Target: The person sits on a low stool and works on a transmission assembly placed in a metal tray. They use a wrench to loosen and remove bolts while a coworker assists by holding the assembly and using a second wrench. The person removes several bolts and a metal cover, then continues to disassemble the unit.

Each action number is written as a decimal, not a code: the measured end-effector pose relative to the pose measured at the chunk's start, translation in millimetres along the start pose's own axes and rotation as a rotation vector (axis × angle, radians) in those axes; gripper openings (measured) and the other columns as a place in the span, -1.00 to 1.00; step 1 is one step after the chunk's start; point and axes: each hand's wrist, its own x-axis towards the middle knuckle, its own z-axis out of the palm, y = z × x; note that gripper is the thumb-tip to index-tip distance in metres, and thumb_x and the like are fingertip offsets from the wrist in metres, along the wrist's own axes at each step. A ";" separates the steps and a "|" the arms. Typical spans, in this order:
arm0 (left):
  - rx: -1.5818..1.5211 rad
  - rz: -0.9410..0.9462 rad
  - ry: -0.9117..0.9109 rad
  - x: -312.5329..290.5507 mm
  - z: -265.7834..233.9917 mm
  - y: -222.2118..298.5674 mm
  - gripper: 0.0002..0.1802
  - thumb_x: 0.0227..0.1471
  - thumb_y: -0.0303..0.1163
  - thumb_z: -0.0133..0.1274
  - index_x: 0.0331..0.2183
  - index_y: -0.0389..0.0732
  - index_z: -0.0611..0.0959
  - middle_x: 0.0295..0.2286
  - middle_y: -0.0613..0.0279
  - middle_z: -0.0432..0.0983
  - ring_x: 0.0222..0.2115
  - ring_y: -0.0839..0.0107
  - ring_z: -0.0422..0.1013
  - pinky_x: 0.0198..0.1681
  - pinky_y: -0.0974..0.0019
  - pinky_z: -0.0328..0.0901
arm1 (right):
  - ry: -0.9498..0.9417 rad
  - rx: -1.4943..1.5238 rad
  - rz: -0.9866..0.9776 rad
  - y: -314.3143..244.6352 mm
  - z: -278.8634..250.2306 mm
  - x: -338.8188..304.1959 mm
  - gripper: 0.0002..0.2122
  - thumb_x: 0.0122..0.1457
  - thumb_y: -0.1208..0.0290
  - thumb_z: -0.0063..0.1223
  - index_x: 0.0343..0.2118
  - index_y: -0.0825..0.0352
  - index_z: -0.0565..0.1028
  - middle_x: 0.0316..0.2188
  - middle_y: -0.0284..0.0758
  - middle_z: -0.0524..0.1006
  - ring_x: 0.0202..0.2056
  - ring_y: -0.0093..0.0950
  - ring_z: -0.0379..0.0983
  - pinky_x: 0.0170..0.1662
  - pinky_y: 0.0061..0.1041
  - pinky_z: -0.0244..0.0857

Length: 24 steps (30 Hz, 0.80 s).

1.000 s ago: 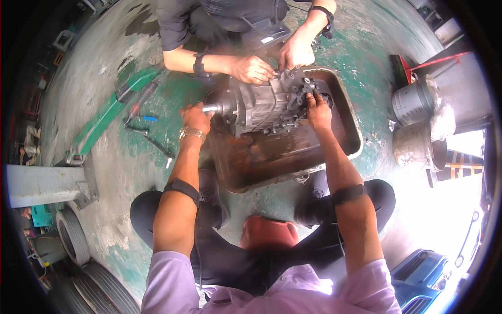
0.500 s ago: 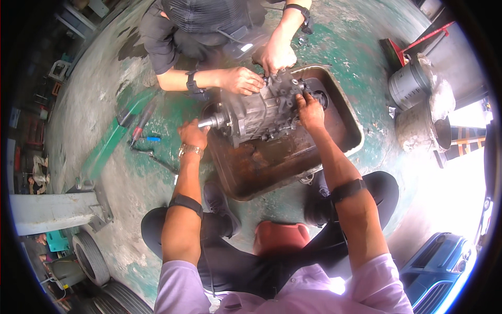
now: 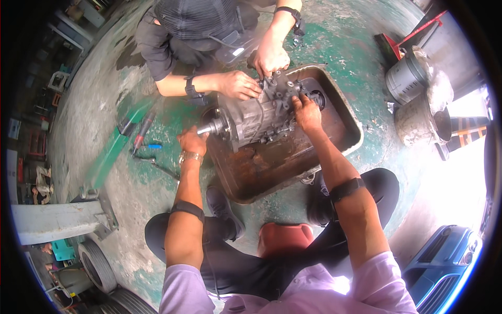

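A grey metal gearbox (image 3: 253,118) lies on its side in a wide, rust-brown drip tray (image 3: 246,200) on the floor. From its left end sticks out a bright steel shaft (image 3: 210,127). My left hand (image 3: 191,141) is closed at the tip of that shaft, its fingers partly hidden. At the opposite end, my right hand (image 3: 308,113) grips the gearbox casing, thumb and fingers bent over its upper edge. A co-worker crouches across from me, one hand (image 3: 239,85) resting on the casing's far side and the other (image 3: 272,62) bent at its top edge.
Left of the tray lie a green metal arm (image 3: 112,149), a red-and-black tool (image 3: 142,131) and a ratchet-like tool (image 3: 157,165). Buckets (image 3: 407,83) stand at the right. A red stool (image 3: 285,239) sits between my legs; a grey lift leg (image 3: 57,222) juts in at left.
The view has shifted slightly. Both my hands keep their places on the shaft and the casing, and the co-worker's hands stay at the gearbox.
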 end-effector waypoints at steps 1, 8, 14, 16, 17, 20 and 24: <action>0.001 -0.007 -0.010 0.1 0.6 -0.2 -0.52 -0.12 -0.13 0.18 -0.22 -0.28 0.56 -0.29 -0.08 0.48 -0.19 0.05 0.32 -0.08 0.14 0.18 | 0.001 -0.003 -0.001 0.2 -0.2 -0.1 -0.52 0.17 0.01 -0.20 0.06 0.23 0.34 -0.04 0.03 0.37 0.03 -0.02 0.23 0.10 -0.20 0.08; 0.036 0.016 0.012 0.5 2.9 -1.6 -0.49 -0.15 -0.14 0.20 -0.17 -0.25 0.56 -0.30 -0.03 0.51 -0.21 0.11 0.35 -0.08 0.19 0.17 | -0.003 -0.022 -0.004 -0.4 -0.9 -0.3 -0.51 0.18 0.01 -0.22 0.06 0.24 0.33 -0.03 0.02 0.37 0.03 -0.04 0.23 0.10 -0.21 0.08; 0.029 0.025 0.037 0.3 1.7 -0.7 -0.54 -0.17 -0.15 0.21 -0.24 -0.23 0.59 -0.35 0.01 0.53 -0.23 0.14 0.38 -0.09 0.18 0.17 | -0.011 -0.010 0.003 -2.6 -3.5 -3.4 -0.51 0.18 0.02 -0.23 0.06 0.25 0.32 -0.03 0.02 0.37 0.03 -0.04 0.23 0.11 -0.22 0.07; 0.027 0.034 0.009 1.0 0.0 -0.6 -0.55 -0.16 -0.13 0.20 -0.26 -0.24 0.58 -0.35 -0.01 0.52 -0.24 0.10 0.38 -0.10 0.15 0.17 | -0.014 -0.008 0.005 -3.4 -4.7 -3.5 -0.51 0.18 0.02 -0.23 0.06 0.26 0.32 -0.04 0.02 0.37 0.03 -0.05 0.23 0.12 -0.22 0.05; 0.033 0.037 -0.025 1.5 -1.2 -0.9 -0.54 -0.14 -0.11 0.18 -0.25 -0.24 0.57 -0.34 -0.02 0.50 -0.25 0.06 0.37 -0.11 0.12 0.17 | -0.018 -0.010 0.002 -3.8 -5.0 -3.5 -0.50 0.18 0.02 -0.23 0.06 0.27 0.32 -0.04 0.03 0.38 0.03 -0.06 0.23 0.12 -0.23 0.04; 0.044 0.040 -0.050 1.6 -3.4 -0.1 -0.54 -0.11 -0.08 0.15 -0.26 -0.24 0.55 -0.34 -0.05 0.49 -0.26 0.02 0.37 -0.13 0.09 0.18 | -0.016 -0.018 -0.011 -4.4 -5.3 -3.3 -0.50 0.18 0.02 -0.23 0.06 0.29 0.33 -0.05 0.04 0.38 0.04 -0.08 0.24 0.13 -0.23 0.02; 0.049 0.022 0.014 -0.4 -2.4 1.9 -0.61 -0.17 -0.14 0.21 -0.35 -0.21 0.58 -0.40 0.01 0.52 -0.26 0.12 0.39 -0.12 0.16 0.17 | -0.012 -0.025 -0.010 -2.7 -4.2 -3.8 -0.50 0.18 0.01 -0.23 0.05 0.29 0.33 -0.05 0.04 0.38 0.02 -0.07 0.25 0.13 -0.23 0.02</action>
